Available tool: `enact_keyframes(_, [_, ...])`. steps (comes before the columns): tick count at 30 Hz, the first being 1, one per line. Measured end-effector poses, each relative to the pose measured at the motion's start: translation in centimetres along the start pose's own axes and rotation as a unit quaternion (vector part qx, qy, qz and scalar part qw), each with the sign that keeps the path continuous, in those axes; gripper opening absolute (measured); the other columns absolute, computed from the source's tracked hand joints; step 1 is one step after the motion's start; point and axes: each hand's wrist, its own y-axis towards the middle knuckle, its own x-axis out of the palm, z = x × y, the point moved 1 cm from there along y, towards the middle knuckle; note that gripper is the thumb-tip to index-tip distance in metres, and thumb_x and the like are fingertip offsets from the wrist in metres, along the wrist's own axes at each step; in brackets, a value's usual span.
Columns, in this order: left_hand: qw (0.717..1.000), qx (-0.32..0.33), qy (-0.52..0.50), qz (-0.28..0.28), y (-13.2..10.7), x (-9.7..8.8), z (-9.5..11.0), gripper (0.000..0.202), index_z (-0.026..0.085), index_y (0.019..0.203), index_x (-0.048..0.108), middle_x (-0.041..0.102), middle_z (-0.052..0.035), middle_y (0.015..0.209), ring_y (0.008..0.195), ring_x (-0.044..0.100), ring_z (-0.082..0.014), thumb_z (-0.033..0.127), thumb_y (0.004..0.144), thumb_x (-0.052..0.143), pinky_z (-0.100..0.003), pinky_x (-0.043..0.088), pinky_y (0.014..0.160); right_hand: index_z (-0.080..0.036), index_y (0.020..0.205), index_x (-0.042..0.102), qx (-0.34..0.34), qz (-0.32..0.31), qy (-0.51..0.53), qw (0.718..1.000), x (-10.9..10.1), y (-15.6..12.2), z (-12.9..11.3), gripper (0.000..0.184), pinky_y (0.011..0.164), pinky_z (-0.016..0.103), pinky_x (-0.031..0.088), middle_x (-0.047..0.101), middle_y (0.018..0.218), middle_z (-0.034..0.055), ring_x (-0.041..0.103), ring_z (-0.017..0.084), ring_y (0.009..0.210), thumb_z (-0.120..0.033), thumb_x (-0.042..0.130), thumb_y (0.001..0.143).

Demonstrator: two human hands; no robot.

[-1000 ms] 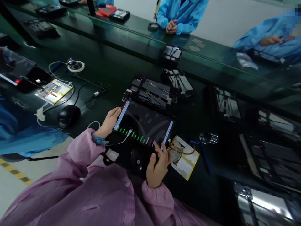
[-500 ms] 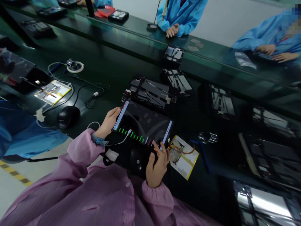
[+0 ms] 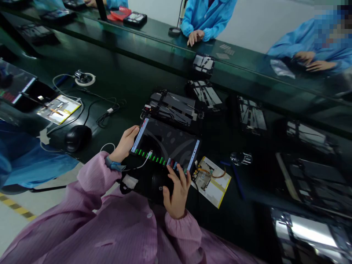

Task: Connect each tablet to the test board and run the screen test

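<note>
A lit screen panel [image 3: 167, 141] with green marks along its near edge lies tilted in front of me. My left hand [image 3: 125, 143] grips its left edge, the thumb on top and the other fingers hidden beneath. At the panel's near right corner is my right hand [image 3: 178, 187], fingers spread, fingertips at the near edge. A white cable plug [image 3: 150, 154] rests over the near edge. Just beyond the panel sits an opened device body [image 3: 173, 106]. To the right of my right hand lies a white board with yellow edging [image 3: 214, 181]. A black mouse [image 3: 158, 185] is below the panel.
Several opened device bodies [image 3: 251, 115] stand along the right side. A chrome clamp [image 3: 241, 158] and a blue pen-like stick [image 3: 238, 181] lie right of the board. Another mouse [image 3: 78, 137] and a cable coil [image 3: 106, 117] are at left. Co-workers in blue sleeves [image 3: 211, 22] sit across the bench.
My right hand has shifted left along the panel's near edge, its fingers spread. My left hand keeps its grip. The whole view has drifted slightly.
</note>
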Motion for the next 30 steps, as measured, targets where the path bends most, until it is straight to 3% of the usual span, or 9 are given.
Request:
enact_keyframes(4, [1.000, -0.003, -0.003, -0.010, -0.02, 0.05, 0.00, 0.026, 0.020, 0.081, 0.062, 0.054, 0.0005, 0.072, 0.064, 0.049, -0.0125, 0.045, 0.081, 0.059, -0.024, 0.041, 0.058, -0.020, 0.103, 0.048, 0.073, 0.075, -0.018, 0.994, -0.13, -0.09, 0.10, 0.016, 0.110, 0.056, 0.023, 0.064, 0.118, 0.0090, 0.043, 0.026, 0.131, -0.027, 0.039, 0.090])
enact_keyframes(6, [1.000, -0.005, -0.004, -0.009, -0.01, 0.07, 0.02, 0.025, 0.020, 0.081, 0.062, 0.054, 0.0003, 0.071, 0.063, 0.048, -0.0122, 0.045, 0.082, 0.059, -0.024, 0.040, 0.056, -0.019, 0.102, 0.049, 0.100, 0.082, -0.032, 0.991, -0.06, -0.02, 0.16, 0.015, 0.110, 0.055, 0.023, 0.065, 0.116, 0.0090, 0.043, 0.025, 0.130, -0.024, 0.040, 0.091])
enact_keyframes(18, [1.000, -0.013, -0.014, -0.004, -0.07, -0.04, 0.02, 0.025, 0.021, 0.081, 0.063, 0.057, -0.0011, 0.075, 0.067, 0.052, -0.0141, 0.046, 0.081, 0.061, -0.025, 0.043, 0.060, -0.019, 0.099, 0.050, 0.112, 0.077, -0.066, 0.989, 0.14, 0.17, 0.09, 0.014, 0.110, 0.054, 0.022, 0.067, 0.110, 0.0079, 0.046, 0.022, 0.128, -0.022, 0.040, 0.091])
enact_keyframes(24, [1.000, -0.016, -0.010, 0.013, 0.09, -0.12, -0.29, 0.028, 0.020, 0.085, 0.065, 0.059, -0.0019, 0.078, 0.070, 0.054, -0.0151, 0.047, 0.079, 0.061, -0.026, 0.044, 0.061, -0.016, 0.104, 0.052, 0.154, 0.169, -0.083, 0.970, -0.29, -0.23, 0.25, 0.020, 0.109, 0.057, 0.022, 0.067, 0.107, 0.0108, 0.050, 0.025, 0.121, -0.027, 0.042, 0.090])
enact_keyframes(26, [1.000, -0.014, -0.009, 0.014, 0.10, -0.08, -0.24, 0.028, 0.019, 0.084, 0.065, 0.059, -0.0019, 0.076, 0.069, 0.054, -0.0152, 0.047, 0.079, 0.061, -0.025, 0.044, 0.061, -0.016, 0.105, 0.051, 0.132, 0.157, -0.067, 0.977, -0.30, -0.24, 0.24, 0.020, 0.108, 0.057, 0.025, 0.066, 0.110, 0.0109, 0.048, 0.025, 0.123, -0.026, 0.043, 0.089])
enact_keyframes(30, [1.000, -0.010, -0.016, -0.003, 0.05, 0.05, 0.06, 0.027, 0.019, 0.082, 0.064, 0.059, -0.0017, 0.075, 0.067, 0.053, -0.0145, 0.045, 0.080, 0.060, -0.025, 0.043, 0.058, -0.017, 0.107, 0.050, 0.071, 0.055, -0.047, 0.995, 0.05, 0.10, 0.02, 0.021, 0.109, 0.055, 0.025, 0.063, 0.119, 0.0097, 0.041, 0.026, 0.131, -0.026, 0.044, 0.089])
